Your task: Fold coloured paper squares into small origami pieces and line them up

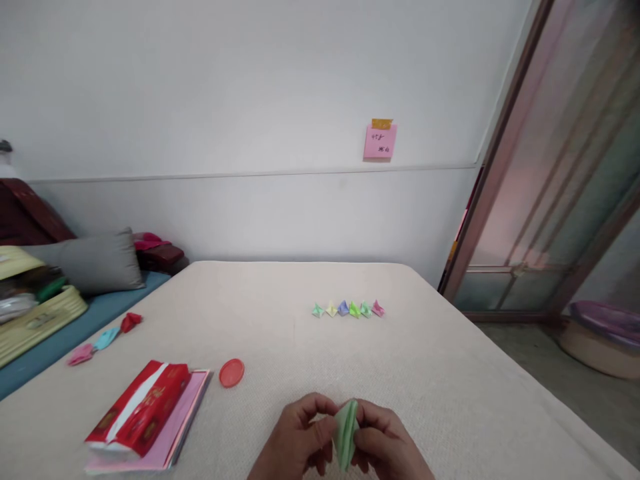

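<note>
A folded piece of light green paper (346, 437) stands upright between my two hands at the near edge of the table, its layers slightly fanned at the top. My left hand (307, 433) pinches its left side with thumb and fingers. From the other side, my right hand (383, 437) grips the paper, the thumb pressed on its face. Farther off on the table, several small folded paper pieces (343, 308) stand in a row, in green, yellow, purple and pink.
A red tissue pack (145, 407) lies on a stack of coloured paper (193, 400) at the left. Near it is a round red lid (231, 373). Pink, blue and red folded pieces (107, 338) line the table's left side. A pink note (380, 141) is taped to the wall.
</note>
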The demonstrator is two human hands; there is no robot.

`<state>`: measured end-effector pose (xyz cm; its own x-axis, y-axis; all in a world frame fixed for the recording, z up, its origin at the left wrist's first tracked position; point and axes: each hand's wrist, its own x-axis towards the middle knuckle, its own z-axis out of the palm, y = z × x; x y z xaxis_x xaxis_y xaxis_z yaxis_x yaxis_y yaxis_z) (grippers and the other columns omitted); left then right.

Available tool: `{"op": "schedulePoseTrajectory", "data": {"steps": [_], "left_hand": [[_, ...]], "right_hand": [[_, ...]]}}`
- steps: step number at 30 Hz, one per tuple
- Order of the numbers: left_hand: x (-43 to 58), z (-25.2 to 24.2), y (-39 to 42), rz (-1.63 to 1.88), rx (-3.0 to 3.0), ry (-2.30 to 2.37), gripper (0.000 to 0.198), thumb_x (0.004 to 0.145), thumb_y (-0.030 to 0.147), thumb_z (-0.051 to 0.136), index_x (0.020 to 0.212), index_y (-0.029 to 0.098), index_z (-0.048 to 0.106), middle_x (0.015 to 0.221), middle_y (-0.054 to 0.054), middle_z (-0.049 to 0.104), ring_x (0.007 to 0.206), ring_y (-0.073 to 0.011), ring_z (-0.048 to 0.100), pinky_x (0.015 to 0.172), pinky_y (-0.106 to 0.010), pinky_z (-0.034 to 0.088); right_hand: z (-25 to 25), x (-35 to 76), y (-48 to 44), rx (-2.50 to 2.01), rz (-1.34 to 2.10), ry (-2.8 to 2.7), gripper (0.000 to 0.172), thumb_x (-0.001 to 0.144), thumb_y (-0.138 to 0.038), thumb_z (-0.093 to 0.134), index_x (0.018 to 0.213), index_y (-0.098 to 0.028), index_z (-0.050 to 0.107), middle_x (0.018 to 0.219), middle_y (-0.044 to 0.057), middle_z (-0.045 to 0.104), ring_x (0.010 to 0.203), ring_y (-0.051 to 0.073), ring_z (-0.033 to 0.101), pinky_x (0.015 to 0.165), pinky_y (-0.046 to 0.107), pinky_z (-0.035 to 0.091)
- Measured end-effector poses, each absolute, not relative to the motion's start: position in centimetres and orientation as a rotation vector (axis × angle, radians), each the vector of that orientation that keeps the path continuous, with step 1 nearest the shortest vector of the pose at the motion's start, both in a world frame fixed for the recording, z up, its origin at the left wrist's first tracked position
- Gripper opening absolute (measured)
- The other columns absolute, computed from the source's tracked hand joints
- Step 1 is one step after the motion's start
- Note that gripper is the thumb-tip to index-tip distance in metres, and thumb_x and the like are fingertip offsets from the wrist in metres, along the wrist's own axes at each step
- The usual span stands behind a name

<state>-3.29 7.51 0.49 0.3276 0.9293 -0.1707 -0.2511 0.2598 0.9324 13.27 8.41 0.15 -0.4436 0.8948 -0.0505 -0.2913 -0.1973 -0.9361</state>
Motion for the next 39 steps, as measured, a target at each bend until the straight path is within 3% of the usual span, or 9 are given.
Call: {"op": "schedulePoseTrajectory", "data": {"steps": [2, 6, 10, 15, 18, 22, 27, 34, 39], "left_hand": [[-3.4, 0.6, 7.5, 0.944, 0.951, 0.856, 0.021, 0.076, 0.034, 0.069, 0.078, 0.014, 0.062, 0.06, 0.002, 0.056, 0.05, -0.0075, 0.048, 0.044, -0.019, 0.031], [-3.6, 1.2, 7.4, 0.912, 0.927, 0.801, 0.024, 0.071, 0.035, 0.072, 0.07, 0.016, 0.058, 0.086, -0.004, 0.063, 0.064, -0.0129, 0.058, 0.053, -0.023, 0.04], [-3.4, 0.8, 7.6, 0.955, 0.919, 0.791, 0.026, 0.064, 0.034, 0.077, 0.068, 0.014, 0.061, 0.081, -0.005, 0.064, 0.072, -0.0182, 0.06, 0.067, -0.031, 0.045], [-3.3, -1.4, 8.5, 1.15, 1.023, 0.884, 0.027, 0.055, 0.028, 0.082, 0.053, 0.013, 0.06, 0.087, -0.005, 0.06, 0.074, -0.0168, 0.054, 0.064, -0.027, 0.042], [-3.4, -2.3, 8.9, 1.202, 1.035, 0.866, 0.023, 0.058, 0.026, 0.08, 0.055, 0.014, 0.06, 0.081, -0.004, 0.062, 0.071, -0.016, 0.054, 0.062, -0.026, 0.041], [-3.2, -2.2, 8.8, 1.217, 0.941, 0.841, 0.024, 0.057, 0.028, 0.081, 0.059, 0.013, 0.063, 0.075, -0.004, 0.065, 0.065, -0.0164, 0.056, 0.059, -0.028, 0.042], [-3.1, -1.3, 8.5, 1.093, 0.927, 0.94, 0.028, 0.059, 0.036, 0.078, 0.068, 0.014, 0.062, 0.054, 0.001, 0.06, 0.05, -0.012, 0.052, 0.054, -0.026, 0.039], [-3.0, -1.5, 8.4, 1.228, 1.078, 1.116, 0.032, 0.059, 0.014, 0.065, 0.09, 0.017, 0.058, 0.053, 0.007, 0.058, 0.046, -0.0087, 0.044, 0.048, -0.022, 0.029], [-2.9, -2.3, 8.5, 1.188, 1.135, 1.085, 0.025, 0.062, 0.017, 0.065, 0.087, 0.016, 0.063, 0.061, 0.001, 0.065, 0.053, -0.0125, 0.053, 0.053, -0.024, 0.035]], "right_hand": [[0.0, 13.3, 8.5, -0.79, 1.77, -1.182, 0.017, 0.061, -0.002, 0.046, 0.06, -0.014, 0.059, 0.058, 0.001, 0.059, 0.053, 0.011, 0.047, 0.05, 0.025, 0.029], [-0.5, 13.2, 8.8, -0.736, 1.755, -1.156, 0.011, 0.068, -0.011, 0.055, 0.058, -0.015, 0.059, 0.065, 0.0, 0.056, 0.056, 0.012, 0.047, 0.049, 0.024, 0.031], [-1.3, 13.1, 9.2, -0.668, 1.7, -1.14, 0.014, 0.067, -0.018, 0.064, 0.055, -0.017, 0.057, 0.072, 0.002, 0.058, 0.063, 0.016, 0.051, 0.056, 0.026, 0.038], [-2.0, 12.9, 9.3, -0.782, 1.541, -1.041, 0.021, 0.061, -0.018, 0.073, 0.051, -0.016, 0.055, 0.086, 0.004, 0.061, 0.07, 0.017, 0.053, 0.059, 0.026, 0.04], [-1.6, 12.8, 9.2, -0.779, 1.553, -1.001, 0.015, 0.061, -0.015, 0.074, 0.055, -0.016, 0.06, 0.088, 0.003, 0.062, 0.068, 0.015, 0.054, 0.057, 0.024, 0.04], [-0.9, 12.6, 8.9, -0.754, 1.704, -0.983, 0.009, 0.061, -0.014, 0.073, 0.064, -0.016, 0.065, 0.062, 0.0, 0.065, 0.055, 0.012, 0.054, 0.051, 0.022, 0.039], [-0.9, 12.6, 9.1, -0.963, 1.606, -1.035, 0.015, 0.064, -0.021, 0.069, 0.058, -0.016, 0.057, 0.045, -0.003, 0.059, 0.04, 0.009, 0.048, 0.04, 0.02, 0.032], [-1.0, 12.2, 9.1, -1.12, 1.402, -1.085, 0.015, 0.058, -0.015, 0.059, 0.071, -0.02, 0.055, 0.045, -0.01, 0.054, 0.034, 0.007, 0.043, 0.035, 0.019, 0.028], [-1.6, 12.5, 9.4, -1.178, 1.455, -1.157, 0.009, 0.061, -0.023, 0.062, 0.066, -0.016, 0.06, 0.046, -0.005, 0.057, 0.037, 0.008, 0.045, 0.037, 0.02, 0.03]]}}
